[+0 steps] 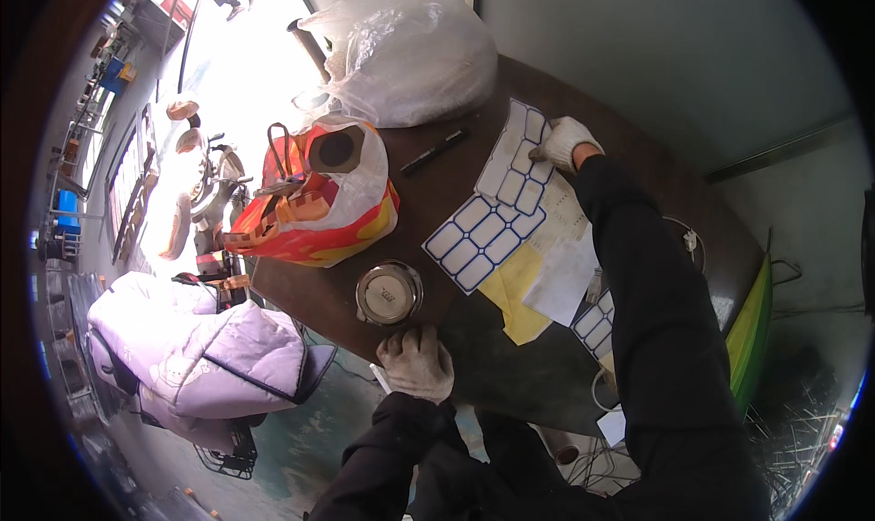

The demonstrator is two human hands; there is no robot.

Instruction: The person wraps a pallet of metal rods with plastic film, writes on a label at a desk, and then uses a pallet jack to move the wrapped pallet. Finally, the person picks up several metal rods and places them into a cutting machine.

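My right hand point(567, 144), in a whitish work glove, reaches to the far side of the brown table and pinches the edge of a sheet of blue-bordered blank labels point(513, 161). That sheet partly overlaps a second label sheet point(474, 238). My left hand point(417, 364), in a soiled glove, is closed at the table's near edge. From its lower left side sticks out a slim white stick-like thing point(380, 378); the rest of it is hidden by the glove. Just beyond the left hand stands a round metal container with a pale lid point(388, 293).
Yellow paper point(516, 293) and white papers point(561, 279) lie under the labels. A black marker point(435, 152), an orange-red bag point(314, 225) and a big clear plastic bag point(410, 61) are on the table. A lilac padded cover point(200, 348) is at left. A grey wall point(656, 56) rises behind.
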